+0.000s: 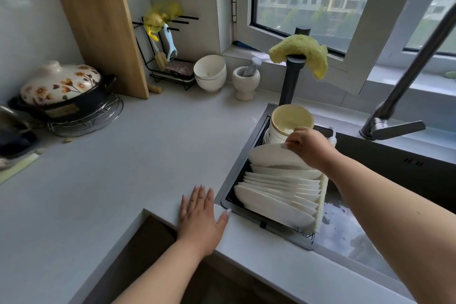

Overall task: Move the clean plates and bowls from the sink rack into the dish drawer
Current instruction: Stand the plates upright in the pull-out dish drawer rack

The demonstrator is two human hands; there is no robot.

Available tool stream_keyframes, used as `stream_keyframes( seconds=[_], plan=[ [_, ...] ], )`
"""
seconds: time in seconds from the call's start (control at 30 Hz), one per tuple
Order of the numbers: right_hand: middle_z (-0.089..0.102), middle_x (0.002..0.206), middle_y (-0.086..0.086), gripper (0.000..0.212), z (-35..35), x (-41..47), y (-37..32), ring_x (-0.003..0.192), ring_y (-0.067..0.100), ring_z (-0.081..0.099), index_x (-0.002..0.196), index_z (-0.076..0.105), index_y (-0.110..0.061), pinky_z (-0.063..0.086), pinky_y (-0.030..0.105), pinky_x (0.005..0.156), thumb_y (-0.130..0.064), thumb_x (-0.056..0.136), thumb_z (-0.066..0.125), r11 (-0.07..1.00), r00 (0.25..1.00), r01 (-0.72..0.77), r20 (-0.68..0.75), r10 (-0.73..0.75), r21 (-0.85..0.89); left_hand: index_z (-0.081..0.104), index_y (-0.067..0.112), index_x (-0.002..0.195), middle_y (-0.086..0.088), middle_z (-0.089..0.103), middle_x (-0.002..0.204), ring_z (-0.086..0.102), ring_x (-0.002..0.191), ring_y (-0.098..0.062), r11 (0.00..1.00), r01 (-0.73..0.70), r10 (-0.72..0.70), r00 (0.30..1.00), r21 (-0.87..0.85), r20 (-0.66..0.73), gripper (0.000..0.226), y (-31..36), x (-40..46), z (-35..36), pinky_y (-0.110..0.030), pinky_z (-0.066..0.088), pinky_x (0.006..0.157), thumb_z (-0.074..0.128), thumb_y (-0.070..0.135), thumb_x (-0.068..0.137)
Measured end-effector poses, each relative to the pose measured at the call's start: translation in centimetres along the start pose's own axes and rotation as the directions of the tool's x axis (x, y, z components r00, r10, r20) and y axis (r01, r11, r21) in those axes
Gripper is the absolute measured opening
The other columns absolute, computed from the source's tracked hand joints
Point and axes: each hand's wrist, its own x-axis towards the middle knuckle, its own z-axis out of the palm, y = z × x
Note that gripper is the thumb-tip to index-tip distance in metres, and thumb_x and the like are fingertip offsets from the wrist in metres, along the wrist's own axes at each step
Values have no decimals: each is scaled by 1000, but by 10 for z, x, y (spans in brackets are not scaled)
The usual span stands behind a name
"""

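A black wire rack [229,201] sits in the left part of the sink and holds several white plates [278,190] standing on edge in a row. Behind them stands a stack of white bowls with a gold rim [286,121]. My right hand [308,145] reaches over the rack and pinches the top edge of the rearmost plate [269,157]. My left hand [201,215] lies flat, fingers straight, on the counter edge just left of the rack. The dish drawer is not in view.
Dark sink [394,180] with water to the right of the rack. Two faucets [291,81] [394,116], one with a yellow cloth. On the grey counter [123,168]: two stacked bowls [209,73], a mortar [245,81], a cutting board [101,37], a floral pot [59,86].
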Motion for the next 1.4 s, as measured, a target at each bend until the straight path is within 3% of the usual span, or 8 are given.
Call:
stream_keyframes(
  seconds=[0.4, 0.63, 0.73, 0.8, 0.93, 1.2, 1.3, 1.4],
  plan=[
    [49, 72, -6, 22, -59, -9, -50, 68, 21, 49, 82, 74, -5, 36, 35, 85, -25, 88, 65, 942, 910, 334, -248, -331, -32, 6, 17, 155, 1, 1, 163, -12, 148, -10, 779, 72, -244, 950, -623, -195, 70, 32, -42, -43, -38, -5, 121, 21, 55, 98],
    [57, 68, -5, 36, -63, -44, -124, 67, 21, 58, 73, 73, -13, 33, 31, 83, -39, 87, 52, 777, 742, 629, -287, -605, -12, 34, 25, 147, -8, 42, 147, 40, 135, -27, 60, 62, -471, 881, -996, 27, 64, 33, -78, -101, -46, 33, 112, 23, 63, 97],
    [56, 66, -3, 35, -54, -67, -164, 64, 17, 54, 70, 71, -15, 33, 29, 79, -37, 87, 49, 658, 622, 752, -290, -727, -34, 51, 9, 124, -24, 57, 117, 62, 103, -42, -541, 84, -338, 889, -837, 308, 60, 15, -112, -119, -51, 57, 80, 36, 60, 96],
    [56, 67, -2, 34, -43, -81, -189, 63, 18, 54, 70, 71, -16, 35, 32, 77, -32, 88, 48, 566, 540, 823, -255, -802, -38, 55, -1, 115, -23, 67, 96, 67, 88, -38, -683, 40, -303, 893, -729, 332, 50, -1, -139, -120, -44, 61, 63, 40, 44, 99],
    [57, 69, -3, 38, -15, -104, -224, 66, 18, 54, 70, 70, -15, 36, 32, 78, -36, 93, 47, 428, 444, 896, -209, -872, 119, 57, 1, 113, -19, 71, 86, 71, 70, -33, -698, -138, -483, 815, -703, 320, 29, -29, -194, -101, -38, 58, 51, 39, 13, 94],
    [55, 97, -3, 30, 53, -131, -301, 102, 19, 45, 95, 66, -18, 35, 29, 86, -42, 93, 49, 748, 913, 361, -46, -406, 556, 56, 10, 114, -13, 67, 101, 64, 89, -31, -591, -380, -758, 564, -712, 327, 22, -79, -310, -60, -40, 53, 64, 43, 18, 97],
    [50, 69, 1, 45, 74, -153, -340, 77, 24, 47, 68, 52, -8, 34, 33, 68, -41, 97, 43, 754, 901, 160, 217, -376, 637, 58, 11, 112, -12, 68, 98, 65, 87, -30, -573, -469, -800, 498, -672, 335, 23, -98, -360, -43, -39, 52, 63, 44, 25, 100],
    [61, 79, 8, 39, 84, -193, -388, 75, 28, 58, 89, 62, -6, 45, 32, 66, -38, 99, 43, 574, 768, -288, 543, -339, 766, 59, 10, 109, -13, 69, 99, 65, 88, -31, -538, -536, -836, 440, -650, 328, 25, -114, -414, -25, -41, 54, 68, 45, 29, 100]
  ],
)
